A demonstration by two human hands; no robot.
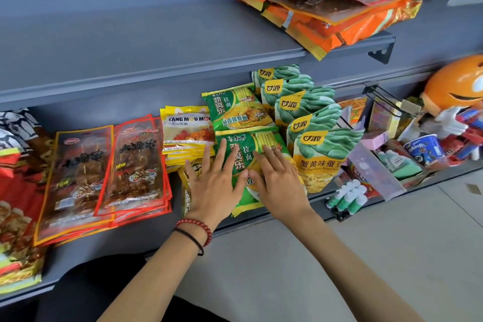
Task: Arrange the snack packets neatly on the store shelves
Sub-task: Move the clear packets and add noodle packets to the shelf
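Note:
A green noodle packet (244,151) lies flat near the front edge of the lower grey shelf (146,230). My left hand (214,185) and my right hand (277,183) both rest on it with straight, spread fingers. A second green noodle packet (235,107) lies just behind it. Part of a small yellow-brown packet (187,191) shows under my left hand. Yellow candy packets (187,129) are stacked to the left. To the right, green-and-yellow broad bean bags (317,154) stand in an overlapping row.
Two stacks of red-and-orange skewer packets (104,172) lie at the left, with more red packets (15,198) beyond. Orange packets (337,10) overhang the upper shelf (156,47). At the right are a wire hook (384,98), small bottles (347,197), a cup (424,149) and an orange figure (457,86).

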